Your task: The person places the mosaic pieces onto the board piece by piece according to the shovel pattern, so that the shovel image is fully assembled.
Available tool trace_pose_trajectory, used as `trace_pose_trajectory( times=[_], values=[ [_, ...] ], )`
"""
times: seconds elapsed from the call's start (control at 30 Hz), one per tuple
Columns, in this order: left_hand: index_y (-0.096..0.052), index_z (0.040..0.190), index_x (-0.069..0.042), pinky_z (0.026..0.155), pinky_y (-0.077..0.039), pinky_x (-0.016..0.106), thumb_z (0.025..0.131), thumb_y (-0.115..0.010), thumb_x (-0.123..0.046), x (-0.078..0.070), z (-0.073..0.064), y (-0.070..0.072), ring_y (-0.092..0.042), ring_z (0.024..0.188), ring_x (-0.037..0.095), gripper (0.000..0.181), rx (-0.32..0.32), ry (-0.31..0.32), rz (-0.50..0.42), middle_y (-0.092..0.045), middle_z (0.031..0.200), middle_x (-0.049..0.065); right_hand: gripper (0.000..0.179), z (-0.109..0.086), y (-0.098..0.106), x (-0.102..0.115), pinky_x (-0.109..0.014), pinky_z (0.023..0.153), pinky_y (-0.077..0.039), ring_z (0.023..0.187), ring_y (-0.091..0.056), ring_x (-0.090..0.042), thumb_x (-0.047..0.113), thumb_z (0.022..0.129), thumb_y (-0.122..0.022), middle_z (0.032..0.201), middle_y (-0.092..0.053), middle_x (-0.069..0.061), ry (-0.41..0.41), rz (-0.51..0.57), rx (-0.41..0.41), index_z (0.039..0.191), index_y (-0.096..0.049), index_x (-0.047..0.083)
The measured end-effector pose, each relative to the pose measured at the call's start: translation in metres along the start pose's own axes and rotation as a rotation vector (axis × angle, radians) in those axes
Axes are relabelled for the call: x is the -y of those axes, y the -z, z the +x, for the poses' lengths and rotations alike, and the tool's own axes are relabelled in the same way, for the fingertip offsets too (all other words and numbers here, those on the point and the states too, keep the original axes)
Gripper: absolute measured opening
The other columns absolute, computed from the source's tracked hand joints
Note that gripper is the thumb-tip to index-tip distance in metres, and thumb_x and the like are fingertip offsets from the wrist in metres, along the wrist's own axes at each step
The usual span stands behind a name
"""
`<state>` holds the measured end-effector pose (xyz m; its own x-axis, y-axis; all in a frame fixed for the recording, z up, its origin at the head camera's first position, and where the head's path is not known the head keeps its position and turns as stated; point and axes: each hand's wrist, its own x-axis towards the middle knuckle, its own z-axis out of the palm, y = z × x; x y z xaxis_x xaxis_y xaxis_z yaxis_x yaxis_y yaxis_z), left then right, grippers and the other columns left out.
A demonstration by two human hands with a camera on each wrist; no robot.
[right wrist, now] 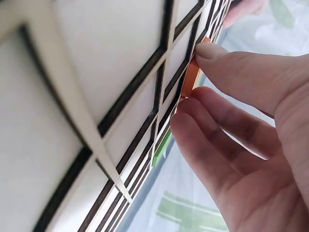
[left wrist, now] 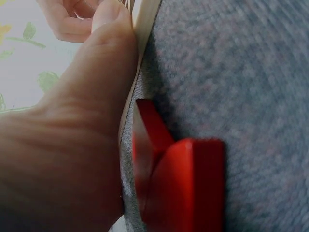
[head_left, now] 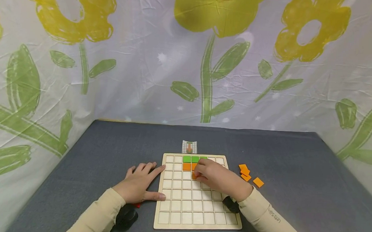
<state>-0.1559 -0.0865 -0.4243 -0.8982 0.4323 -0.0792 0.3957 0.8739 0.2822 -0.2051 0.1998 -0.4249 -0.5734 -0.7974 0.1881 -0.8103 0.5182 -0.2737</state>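
Note:
A wooden grid board [head_left: 196, 226] lies on the table with square cells. Green tiles [head_left: 187, 159] fill the middle of its top row, partly behind my right fingers, and orange tiles [head_left: 187, 167] sit in the row below. My right hand [head_left: 219, 178] is over the board's upper part and pinches an orange tile [right wrist: 191, 79] between thumb and fingertips, low at a third-row cell. My left hand [head_left: 139, 185] lies along the board's left edge with fingers spread and its thumb on the rim.
Several loose orange tiles [head_left: 245, 171] lie right of the board. Beyond its far edge stands a small pattern card [head_left: 189, 147]. Red tiles [left wrist: 207, 183] rest on the dark cloth by my left wrist. A curtain with printed flowers [head_left: 137, 93] encloses the table.

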Motion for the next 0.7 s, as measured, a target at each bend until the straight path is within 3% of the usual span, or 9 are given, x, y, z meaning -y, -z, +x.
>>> trace_pose_trajectory(
  times=[0.47, 0.7],
  values=[
    [-0.036, 0.149, -0.019, 0.095, -0.029, 0.071, 0.078, -0.057, -0.073, 0.005, -0.001, -0.001, -0.039, 0.127, 0.039, 0.092, -0.01, -0.001, 0.007, -0.04, 0.144, 0.017, 0.008, 0.006, 0.003, 0.003, -0.017, 0.076, -0.05, 0.088, -0.058, -0.01, 0.009, 0.09, -0.068, 0.095, -0.06, 0.002, 0.001, 0.008, 0.021, 0.097, -0.067, 0.012],
    [-0.036, 0.15, -0.02, 0.096, -0.028, 0.071, 0.078, -0.059, -0.071, 0.002, 0.001, -0.001, -0.038, 0.128, 0.039, 0.091, 0.011, -0.003, -0.007, -0.039, 0.146, 0.017, 0.011, -0.001, 0.019, -0.002, -0.016, 0.071, -0.049, 0.084, -0.057, -0.007, 0.01, 0.089, -0.069, 0.096, -0.061, 0.003, 0.0, -0.014, -0.025, 0.098, -0.068, 0.013]
  ],
)
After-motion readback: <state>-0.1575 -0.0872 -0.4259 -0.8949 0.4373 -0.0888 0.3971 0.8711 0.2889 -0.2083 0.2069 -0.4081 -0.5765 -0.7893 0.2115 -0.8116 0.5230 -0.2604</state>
